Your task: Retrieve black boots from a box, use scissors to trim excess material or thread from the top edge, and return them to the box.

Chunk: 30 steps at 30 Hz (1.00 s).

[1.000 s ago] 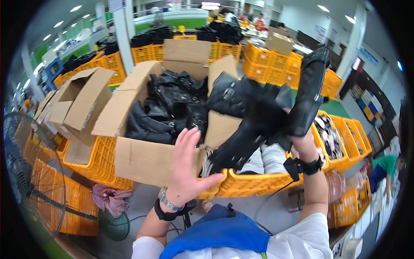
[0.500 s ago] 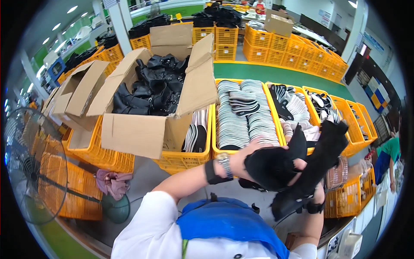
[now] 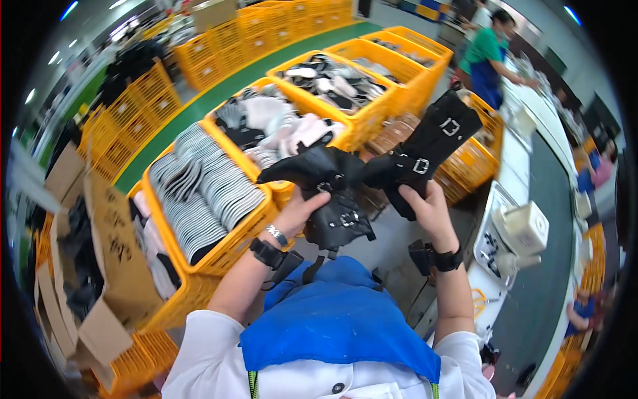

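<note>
In front of my blue apron (image 3: pixel 339 312) I hold two black boot uppers with silver buckles, one in each hand. My left hand (image 3: pixel 298 216) is closed on the left boot upper (image 3: pixel 339 223), thumb across its side, the toe end pointing left. My right hand (image 3: pixel 428 209) grips the other boot upper (image 3: pixel 442 133) low down, its shaft tilted up and to the right. The two uppers are close together at their inner ends; whether they touch I cannot tell. Dark straps circle both wrists.
A yellow crate (image 3: pixel 199 267) of striped insoles stands at the left, beside a crate of mixed pieces (image 3: pixel 345 139). An open cardboard box (image 3: pixel 119 246) is farther left. On the right run a white-edged conveyor table (image 3: pixel 545 319), a tray (image 3: pixel 484 256) and yellow-handled scissors (image 3: pixel 478 302). A co-worker (image 3: pixel 485 60) stands beyond.
My view has swung to the right, toward the conveyor table. The boot uppers, overlapping before, are now spread apart with their buckles showing, one in each hand.
</note>
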Each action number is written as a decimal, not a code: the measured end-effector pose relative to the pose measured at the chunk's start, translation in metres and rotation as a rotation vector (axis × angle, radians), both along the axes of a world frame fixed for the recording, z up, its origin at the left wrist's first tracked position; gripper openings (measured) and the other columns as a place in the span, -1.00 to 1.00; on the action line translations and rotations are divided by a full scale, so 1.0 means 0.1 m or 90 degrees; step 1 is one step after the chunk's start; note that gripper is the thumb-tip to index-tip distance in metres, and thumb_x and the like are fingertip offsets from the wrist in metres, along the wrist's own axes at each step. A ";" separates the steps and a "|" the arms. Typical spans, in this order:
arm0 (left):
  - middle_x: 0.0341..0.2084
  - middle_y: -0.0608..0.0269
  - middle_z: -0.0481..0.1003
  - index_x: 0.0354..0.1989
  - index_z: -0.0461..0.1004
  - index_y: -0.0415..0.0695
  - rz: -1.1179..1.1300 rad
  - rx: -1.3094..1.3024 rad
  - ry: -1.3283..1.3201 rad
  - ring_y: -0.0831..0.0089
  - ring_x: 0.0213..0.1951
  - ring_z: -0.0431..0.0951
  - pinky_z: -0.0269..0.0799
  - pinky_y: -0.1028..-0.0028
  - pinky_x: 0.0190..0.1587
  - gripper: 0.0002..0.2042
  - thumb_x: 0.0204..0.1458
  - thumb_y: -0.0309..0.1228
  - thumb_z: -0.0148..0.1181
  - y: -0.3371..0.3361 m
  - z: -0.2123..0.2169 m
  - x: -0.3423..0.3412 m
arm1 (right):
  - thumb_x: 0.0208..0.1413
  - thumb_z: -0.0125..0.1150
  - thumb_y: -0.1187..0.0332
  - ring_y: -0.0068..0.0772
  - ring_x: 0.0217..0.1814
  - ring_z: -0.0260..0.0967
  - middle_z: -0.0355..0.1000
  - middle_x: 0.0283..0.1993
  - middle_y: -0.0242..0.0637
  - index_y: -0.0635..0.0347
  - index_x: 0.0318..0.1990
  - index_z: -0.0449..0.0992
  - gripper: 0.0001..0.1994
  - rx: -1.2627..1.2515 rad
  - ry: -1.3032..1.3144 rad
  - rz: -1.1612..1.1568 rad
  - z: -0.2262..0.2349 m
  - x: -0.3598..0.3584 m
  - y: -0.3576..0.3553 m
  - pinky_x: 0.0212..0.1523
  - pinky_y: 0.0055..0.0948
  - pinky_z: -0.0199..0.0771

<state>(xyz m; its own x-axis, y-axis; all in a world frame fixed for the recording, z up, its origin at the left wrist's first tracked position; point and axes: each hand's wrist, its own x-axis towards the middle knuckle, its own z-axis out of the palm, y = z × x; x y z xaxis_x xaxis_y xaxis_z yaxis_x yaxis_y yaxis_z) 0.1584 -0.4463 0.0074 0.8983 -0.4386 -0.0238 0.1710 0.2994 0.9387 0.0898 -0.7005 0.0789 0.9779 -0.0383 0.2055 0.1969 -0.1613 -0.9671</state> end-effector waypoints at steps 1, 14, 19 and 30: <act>0.02 0.21 0.28 0.18 0.04 -0.20 -0.057 -0.043 0.038 0.42 0.06 0.29 0.22 0.42 0.13 -0.38 -0.04 -0.40 0.21 -0.14 -0.01 0.10 | -0.01 0.15 0.48 -0.64 -0.23 0.32 0.45 -0.25 -0.37 0.32 -0.15 0.44 -0.76 0.024 -0.009 -0.071 -0.09 -0.05 -0.10 -0.16 -0.59 0.33; 0.12 0.19 0.19 0.25 -0.10 -0.19 -0.487 0.111 -0.063 0.39 0.13 0.21 0.14 0.43 0.16 -0.31 -0.01 -0.38 0.17 -2.35 -0.08 0.83 | -0.14 0.07 0.38 -0.25 -0.05 0.22 0.25 -0.01 -0.26 -0.25 -0.01 0.45 -0.56 -0.824 -0.239 -0.633 -0.28 -0.16 -1.18 -0.06 -0.31 0.19; 0.02 0.21 0.28 0.18 0.03 -0.17 -0.572 0.038 -0.003 0.45 0.02 0.30 0.17 0.49 0.08 -0.46 0.03 -0.37 0.07 -2.89 -0.01 1.04 | -0.12 0.05 0.39 -0.27 -0.14 0.21 0.25 -0.10 -0.28 -0.26 0.02 0.43 -0.54 -0.861 -0.130 -0.834 -0.30 0.04 -1.44 -0.12 -0.34 0.17; -0.32 0.26 0.37 0.22 -0.11 0.01 -0.566 0.033 0.219 0.57 -0.35 0.36 0.33 0.52 -0.29 -0.36 -0.03 -0.60 0.05 -3.68 -0.37 1.34 | -0.12 0.03 0.50 -0.18 -0.14 0.22 0.26 -0.10 -0.19 -0.11 0.03 0.42 -0.53 -0.773 0.042 -1.117 -0.30 0.05 -1.86 -0.13 -0.28 0.18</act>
